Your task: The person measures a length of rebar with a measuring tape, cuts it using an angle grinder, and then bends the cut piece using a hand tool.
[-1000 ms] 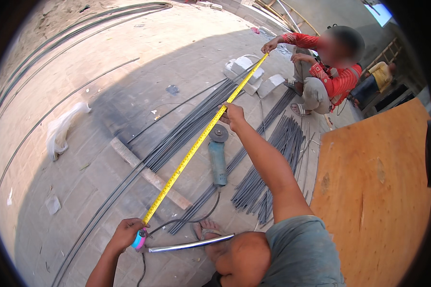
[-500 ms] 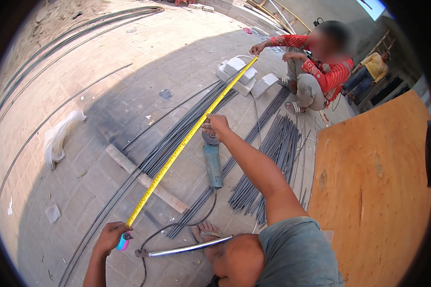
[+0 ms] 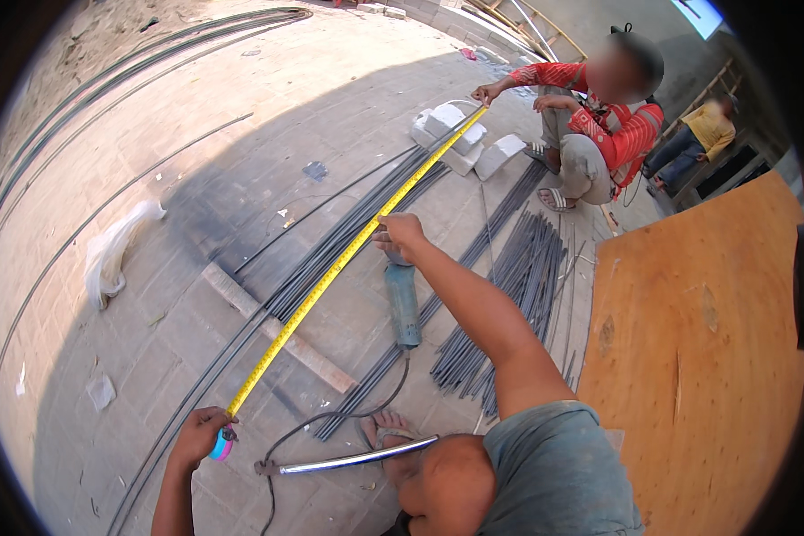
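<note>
My left hand (image 3: 198, 438) is closed around a blue and pink tape measure (image 3: 222, 444). From it a yellow tape blade (image 3: 330, 279) stretches away diagonally over a bundle of steel rods (image 3: 308, 277). At about mid-length, my right hand (image 3: 400, 237) pinches the blade's edge between thumb and fingers. The far end is held by the hand (image 3: 484, 95) of a crouching person in red, near white blocks (image 3: 456, 120). Beneath my right hand lies a teal angle grinder (image 3: 403, 304), its disc partly hidden by that hand.
A wooden batten (image 3: 317, 359) lies under the rods. More cut rods (image 3: 506, 308) are piled to the right, beside a plywood sheet (image 3: 688, 357). A grinder cord (image 3: 330, 417) loops near my foot and a shiny metal strip (image 3: 357, 460). Another person (image 3: 706, 134) stands far right.
My left hand has shifted slightly left and away with the tape measure. My right hand sits a little further left along the blade. The view has tilted slightly.
</note>
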`<state>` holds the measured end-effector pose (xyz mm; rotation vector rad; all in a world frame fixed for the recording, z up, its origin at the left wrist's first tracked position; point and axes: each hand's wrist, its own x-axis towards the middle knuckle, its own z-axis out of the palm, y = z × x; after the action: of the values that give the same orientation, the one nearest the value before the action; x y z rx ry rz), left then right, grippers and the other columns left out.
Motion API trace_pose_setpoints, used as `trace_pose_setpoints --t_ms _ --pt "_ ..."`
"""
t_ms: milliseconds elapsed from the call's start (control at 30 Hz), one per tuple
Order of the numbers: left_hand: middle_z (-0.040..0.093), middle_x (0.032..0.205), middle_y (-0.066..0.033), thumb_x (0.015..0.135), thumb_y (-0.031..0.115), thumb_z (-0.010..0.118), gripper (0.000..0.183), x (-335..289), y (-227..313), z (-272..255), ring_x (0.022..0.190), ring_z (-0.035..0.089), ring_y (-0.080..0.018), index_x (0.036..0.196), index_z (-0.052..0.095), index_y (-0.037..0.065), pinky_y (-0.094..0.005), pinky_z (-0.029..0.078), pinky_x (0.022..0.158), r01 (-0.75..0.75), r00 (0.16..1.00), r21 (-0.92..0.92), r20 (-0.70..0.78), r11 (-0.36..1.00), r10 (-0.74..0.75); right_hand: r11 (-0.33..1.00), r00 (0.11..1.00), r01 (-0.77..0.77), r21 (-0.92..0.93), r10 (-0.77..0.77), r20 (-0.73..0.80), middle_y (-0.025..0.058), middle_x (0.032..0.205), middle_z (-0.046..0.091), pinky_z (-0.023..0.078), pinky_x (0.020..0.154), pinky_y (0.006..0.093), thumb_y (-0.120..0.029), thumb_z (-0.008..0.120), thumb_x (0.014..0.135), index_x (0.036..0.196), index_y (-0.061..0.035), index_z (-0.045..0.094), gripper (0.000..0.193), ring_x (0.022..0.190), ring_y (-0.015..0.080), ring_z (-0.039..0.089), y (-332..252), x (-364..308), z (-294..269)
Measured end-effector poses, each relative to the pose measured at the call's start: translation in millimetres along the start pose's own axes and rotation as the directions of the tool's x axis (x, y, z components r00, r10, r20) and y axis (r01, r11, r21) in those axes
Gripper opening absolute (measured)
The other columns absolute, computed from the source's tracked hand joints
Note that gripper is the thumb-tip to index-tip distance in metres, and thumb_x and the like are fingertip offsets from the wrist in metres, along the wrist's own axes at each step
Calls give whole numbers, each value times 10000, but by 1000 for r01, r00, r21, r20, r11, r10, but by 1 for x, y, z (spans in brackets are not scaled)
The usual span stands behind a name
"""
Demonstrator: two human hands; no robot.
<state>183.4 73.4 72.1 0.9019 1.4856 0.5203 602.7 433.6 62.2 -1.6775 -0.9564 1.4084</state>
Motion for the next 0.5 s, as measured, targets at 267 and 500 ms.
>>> trace_pose_setpoints --t_ms 267,500 --pt "699 830 -76 982 231 595 301 -4 -19 -24 783 635 -143 965 744 -29 -302 499 762 43 998 29 -53 999 -42 996 995 8 -89 0 95 107 1017 718 611 672 345 -185 650 985 1157 7 650 258 827 215 713 -1 -10 31" --pt "729 855 -106 944 290 581 329 14 -21 -45 802 673 -209 973 759 14 -344 517 820 -5 987 325 -152 946 58 865 981 109 -490 -15 192 113 1035 744 558 632 311 -305 681 965 1172 20 669 386 765 179 698 9 -43 29"
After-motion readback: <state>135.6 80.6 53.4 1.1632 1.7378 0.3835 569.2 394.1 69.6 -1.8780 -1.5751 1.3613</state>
